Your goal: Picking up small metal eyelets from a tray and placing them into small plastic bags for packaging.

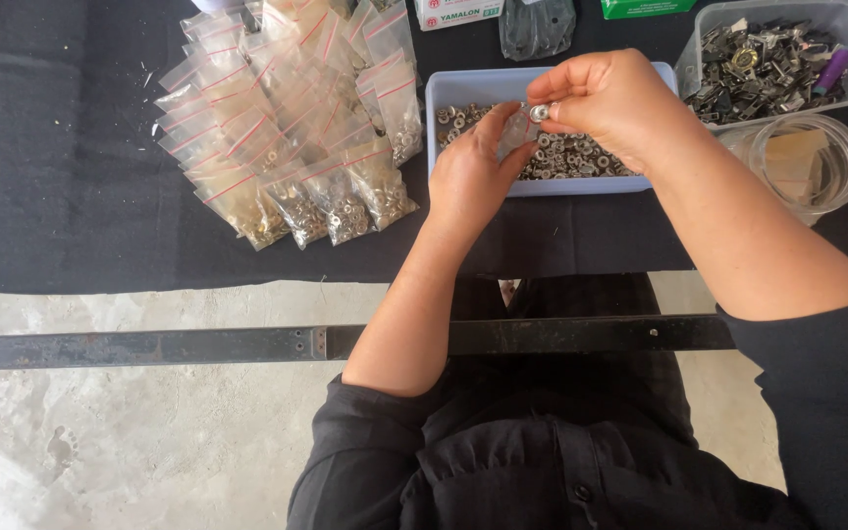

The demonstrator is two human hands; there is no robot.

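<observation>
My left hand [471, 172] holds a small clear plastic bag [516, 131] upright over a pale blue tray [441, 90] filled with small silver metal fasteners [581, 157]. My right hand [609, 100] pinches one silver fastener [539, 113] between thumb and fingertips right at the bag's mouth. Both hands hover just above the tray, touching each other at the bag.
A heap of filled small zip bags with red strips [296, 118] lies left of the tray on the black cloth. At the right stand a clear tub of metal clips [772, 59] and a round clear container [817, 162]. A dark metal bar [198, 344] crosses below the table edge.
</observation>
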